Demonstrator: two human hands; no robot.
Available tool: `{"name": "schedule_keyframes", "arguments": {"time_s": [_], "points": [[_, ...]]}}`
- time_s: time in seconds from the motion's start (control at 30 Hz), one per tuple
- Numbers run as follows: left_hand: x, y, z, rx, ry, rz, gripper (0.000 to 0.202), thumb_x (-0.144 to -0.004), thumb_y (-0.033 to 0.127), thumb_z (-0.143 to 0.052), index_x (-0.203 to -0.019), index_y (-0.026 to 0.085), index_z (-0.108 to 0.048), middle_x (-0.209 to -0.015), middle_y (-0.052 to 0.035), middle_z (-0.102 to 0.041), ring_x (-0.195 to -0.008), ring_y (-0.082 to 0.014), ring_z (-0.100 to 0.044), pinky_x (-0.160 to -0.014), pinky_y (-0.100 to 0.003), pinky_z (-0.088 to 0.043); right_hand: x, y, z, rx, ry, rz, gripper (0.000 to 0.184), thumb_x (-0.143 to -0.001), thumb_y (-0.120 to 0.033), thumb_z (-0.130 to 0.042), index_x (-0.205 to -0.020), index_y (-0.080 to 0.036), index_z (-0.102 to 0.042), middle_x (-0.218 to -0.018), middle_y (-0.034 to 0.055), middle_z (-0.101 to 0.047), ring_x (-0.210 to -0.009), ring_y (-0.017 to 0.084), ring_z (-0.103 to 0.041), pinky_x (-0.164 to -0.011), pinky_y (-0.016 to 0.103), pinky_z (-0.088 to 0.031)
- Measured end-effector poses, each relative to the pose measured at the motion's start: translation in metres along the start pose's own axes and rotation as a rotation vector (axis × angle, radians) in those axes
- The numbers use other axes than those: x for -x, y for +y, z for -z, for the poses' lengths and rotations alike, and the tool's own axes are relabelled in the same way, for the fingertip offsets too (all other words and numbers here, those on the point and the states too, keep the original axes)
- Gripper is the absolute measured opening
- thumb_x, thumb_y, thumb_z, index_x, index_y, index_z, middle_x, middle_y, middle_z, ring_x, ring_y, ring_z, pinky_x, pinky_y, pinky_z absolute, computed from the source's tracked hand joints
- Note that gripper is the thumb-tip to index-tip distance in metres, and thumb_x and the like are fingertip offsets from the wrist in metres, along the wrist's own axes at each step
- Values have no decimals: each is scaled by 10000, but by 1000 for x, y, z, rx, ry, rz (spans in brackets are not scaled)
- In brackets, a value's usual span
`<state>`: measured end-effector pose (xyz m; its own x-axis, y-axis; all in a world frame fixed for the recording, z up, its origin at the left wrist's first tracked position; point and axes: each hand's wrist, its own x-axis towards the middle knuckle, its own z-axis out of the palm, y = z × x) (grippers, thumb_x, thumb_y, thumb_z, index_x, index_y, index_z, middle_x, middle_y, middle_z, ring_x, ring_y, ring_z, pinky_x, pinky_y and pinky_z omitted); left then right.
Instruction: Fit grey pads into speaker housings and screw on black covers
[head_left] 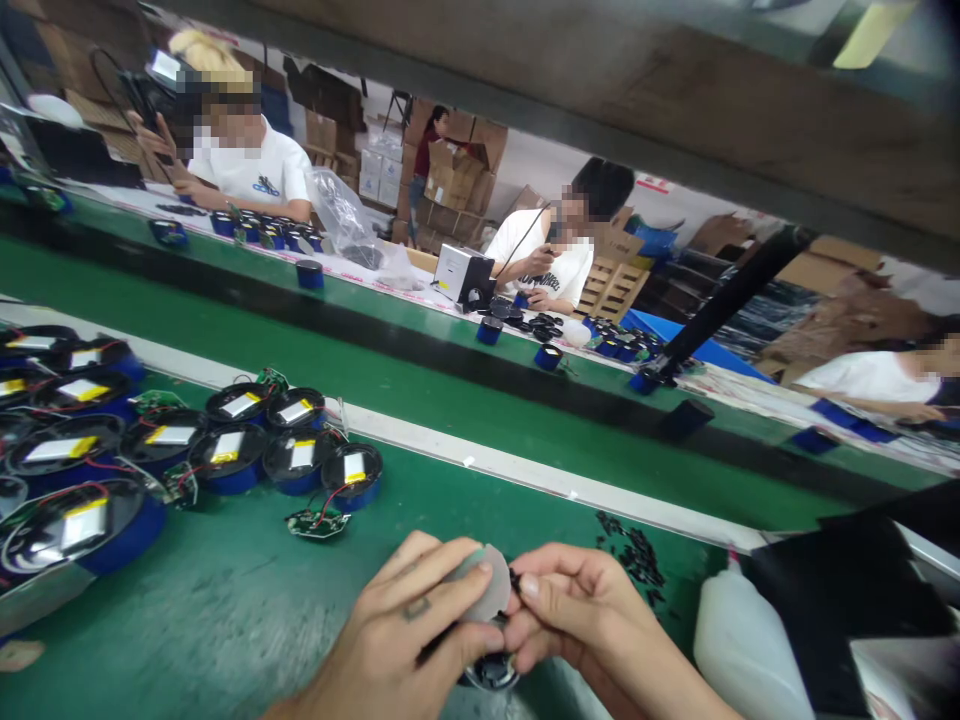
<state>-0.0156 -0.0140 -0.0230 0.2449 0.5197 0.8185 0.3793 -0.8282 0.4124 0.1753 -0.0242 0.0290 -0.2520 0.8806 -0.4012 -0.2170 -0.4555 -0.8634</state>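
In the head view my left hand [420, 620] is closed around a thin grey round disc [489, 588]. A dark round housing [492, 672] shows below the disc, partly hidden by my fingers. My right hand [574, 610] pinches a small black piece [514, 580] at the disc's right edge, its other fingers touching the housing. To the left stand several blue round housings [225, 458] with black insides, each carrying a silver battery with yellow tape. A green circuit board [319, 523] hangs by red wires from the nearest one.
A pile of small black pieces [634, 555] lies right of my hands, near a white plastic bottle [742, 640]. Behind the workbench runs a green conveyor belt [420, 385]. Co-workers sit across it with more blue housings [266, 232]. A shelf beam [600, 90] crosses overhead.
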Motion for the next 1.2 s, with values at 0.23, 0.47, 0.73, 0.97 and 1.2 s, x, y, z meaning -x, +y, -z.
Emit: {"name": "schedule_keyframes", "arguments": {"time_s": [0.23,0.47,0.73,0.97,1.2], "points": [[-5,0,2,-27,-86,-53,175,-1025,175,-495,-1097,131,-648,-1041,-130,-744,-864,-208,-667,-718,-347,-581,-5,10,3,45,22,117,369,-725,-409,-865,-844,-97,-708,-672,119,-753,-562,158,-711,-572,234,-585],[1,-1,1,-50,-85,-91,213,-1028,133,-464,-1136,102,-644,-986,-114,-767,-912,-216,-679,-713,-332,-579,-9,9,-5,170,42,246,311,-713,-422,-867,-760,-146,-730,-595,58,-736,-563,138,-718,-586,175,-583],[-10,3,14,60,-193,494,292,-863,313,-693,-1144,241,-727,-961,-39,-780,-801,-228,-705,-745,-354,-586,-18,-21,-11,342,-64,242,339,-747,-454,-812,-810,-133,-725,-637,47,-730,-573,130,-686,-580,202,-568],[-40,2,23,420,-379,1033,332,-781,343,-620,-1033,171,-753,-612,11,-685,-551,-154,-600,-524,-245,-483,-18,-26,-11,503,-22,274,345,-779,-445,-735,-937,-144,-675,-681,21,-691,-605,154,-659,-581,256,-546],[-38,12,11,545,-288,1291,454,-740,535,-653,-986,155,-627,-422,63,-577,-256,-102,-437,-256,-170,-292,1,6,-14,1233,189,953,362,-698,-247,-814,-1036,-175,-705,-798,31,-721,-637,185,-663,-561,267,-499]]}}
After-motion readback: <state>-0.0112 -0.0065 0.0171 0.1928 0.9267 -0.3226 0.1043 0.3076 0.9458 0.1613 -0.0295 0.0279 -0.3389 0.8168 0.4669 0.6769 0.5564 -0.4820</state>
